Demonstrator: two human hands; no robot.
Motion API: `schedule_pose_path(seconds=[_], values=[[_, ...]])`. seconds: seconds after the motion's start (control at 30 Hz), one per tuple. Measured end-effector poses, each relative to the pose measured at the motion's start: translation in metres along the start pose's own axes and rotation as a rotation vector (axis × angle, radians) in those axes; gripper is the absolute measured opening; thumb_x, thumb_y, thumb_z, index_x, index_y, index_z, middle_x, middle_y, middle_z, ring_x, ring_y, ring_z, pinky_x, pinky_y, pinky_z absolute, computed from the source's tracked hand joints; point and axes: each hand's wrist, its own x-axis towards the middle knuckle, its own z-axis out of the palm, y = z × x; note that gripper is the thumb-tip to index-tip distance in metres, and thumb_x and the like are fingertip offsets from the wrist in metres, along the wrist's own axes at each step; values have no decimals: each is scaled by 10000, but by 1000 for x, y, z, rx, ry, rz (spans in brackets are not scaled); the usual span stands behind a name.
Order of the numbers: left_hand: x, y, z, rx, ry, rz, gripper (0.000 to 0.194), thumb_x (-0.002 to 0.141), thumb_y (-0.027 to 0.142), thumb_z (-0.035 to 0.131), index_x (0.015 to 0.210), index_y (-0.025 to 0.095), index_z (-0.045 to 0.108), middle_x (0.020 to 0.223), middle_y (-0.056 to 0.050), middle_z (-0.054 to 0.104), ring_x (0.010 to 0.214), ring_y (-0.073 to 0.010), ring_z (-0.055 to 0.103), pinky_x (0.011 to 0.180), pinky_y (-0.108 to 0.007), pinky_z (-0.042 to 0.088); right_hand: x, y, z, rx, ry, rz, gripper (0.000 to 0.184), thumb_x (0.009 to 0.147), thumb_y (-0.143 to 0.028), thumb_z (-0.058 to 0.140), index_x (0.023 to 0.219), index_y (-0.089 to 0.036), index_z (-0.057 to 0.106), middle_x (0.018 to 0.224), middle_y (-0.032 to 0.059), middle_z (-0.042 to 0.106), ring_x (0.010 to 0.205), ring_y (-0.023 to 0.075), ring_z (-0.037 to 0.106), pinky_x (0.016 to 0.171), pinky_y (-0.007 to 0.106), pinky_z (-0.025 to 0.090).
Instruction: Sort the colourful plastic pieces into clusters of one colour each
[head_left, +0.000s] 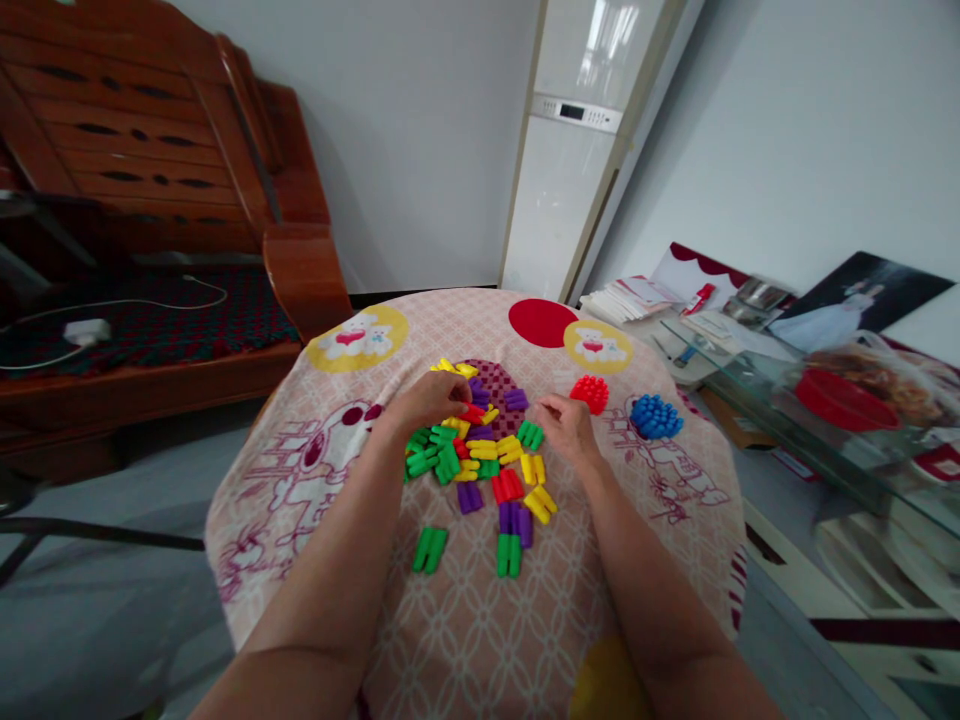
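Observation:
Small plastic building blocks shaped like joined tubes lie in a loose pile [484,450], in green, yellow, purple and red. Over the pile's left side, my left hand [429,402] is closed, its fingertips at a red block [472,413]. My right hand [568,428] is closed on the right, beside a green block [531,434]; what its curled fingers hold, if anything, is hidden. Just beyond it sits a red spiky cluster [590,394]. Farther right is a blue spiky cluster [656,416]. Closer to me lie a separate green block [430,550] and a purple block [470,497].
A patterned cloth covers the round table [465,640]. On the right, a glass-topped stand [795,420] holds papers, a red bowl [846,399] and a photo [862,295]. A wooden bench [300,280] stands at left, a tall white appliance [559,190] behind.

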Motion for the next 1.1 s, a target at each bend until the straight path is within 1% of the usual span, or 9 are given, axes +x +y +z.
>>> schedule_pose_path(seconds=[0.13, 0.23, 0.43, 0.53, 0.67, 0.73, 0.8, 0.93, 1.1], values=[[0, 10, -1, -132, 81, 37, 183, 680, 360, 699, 755, 193, 695, 678, -21, 707, 628, -164, 624, 563, -234, 446, -2, -11, 11, 208, -127, 91, 266, 799, -427, 617, 851, -191, 728, 647, 0, 648, 567, 146, 569, 523, 241, 437], [1, 23, 4, -287, 53, 75, 265, 714, 404, 704, 841, 171, 695, 725, -31, 714, 644, -159, 634, 574, -236, 470, -2, -15, 14, 331, -161, 151, 344, 776, -467, 663, 956, -183, 733, 632, -8, 646, 529, 144, 586, 490, 239, 449], [10, 36, 28, -464, 10, 147, 254, 723, 366, 719, 851, 151, 679, 741, -46, 704, 654, -154, 646, 605, -251, 511, -2, -15, 17, 513, -151, 210, 407, 783, -566, 663, 879, -174, 713, 679, 27, 702, 457, 121, 561, 394, 221, 397], [13, 35, 32, -447, 14, 160, 271, 727, 353, 705, 906, 150, 706, 807, -54, 727, 705, -164, 668, 634, -258, 529, 4, -5, 8, 530, -45, 241, 419, 766, -573, 679, 861, -166, 699, 720, 51, 722, 515, 148, 612, 401, 226, 413], [8, 32, 19, -385, 109, 100, 308, 728, 373, 691, 938, 152, 732, 879, -66, 752, 765, -184, 683, 653, -260, 536, 16, 23, -29, 308, 341, 282, 424, 783, -551, 620, 870, -143, 696, 698, 60, 713, 562, 186, 635, 456, 260, 451], [5, 27, 9, -362, 164, 47, 323, 737, 394, 681, 939, 150, 740, 840, -64, 753, 738, -185, 679, 641, -262, 534, 19, 40, -53, 63, 533, 318, 399, 804, -498, 559, 871, -136, 712, 657, 64, 701, 588, 209, 636, 519, 292, 476], [2, 19, 1, -369, 219, 1, 345, 732, 413, 683, 936, 142, 742, 796, -64, 747, 706, -186, 678, 638, -271, 538, 19, 55, -73, -244, 617, 312, 336, 782, -425, 541, 792, -142, 722, 670, 91, 710, 645, 223, 637, 619, 319, 487], [0, 3, -7, -406, 295, -89, 353, 695, 427, 710, 892, 136, 737, 740, -65, 739, 650, -179, 671, 625, -276, 543, 14, 73, -86, -608, 545, 373, 266, 723, -341, 543, 685, -149, 723, 711, 146, 728, 684, 245, 618, 662, 333, 443], [2, -4, -9, -475, 312, -128, 322, 656, 399, 738, 850, 143, 737, 729, -61, 741, 641, -176, 677, 624, -280, 555, 13, 80, -74, -680, 429, 410, 295, 745, -327, 526, 711, -133, 745, 723, 171, 726, 664, 245, 586, 627, 320, 393]])
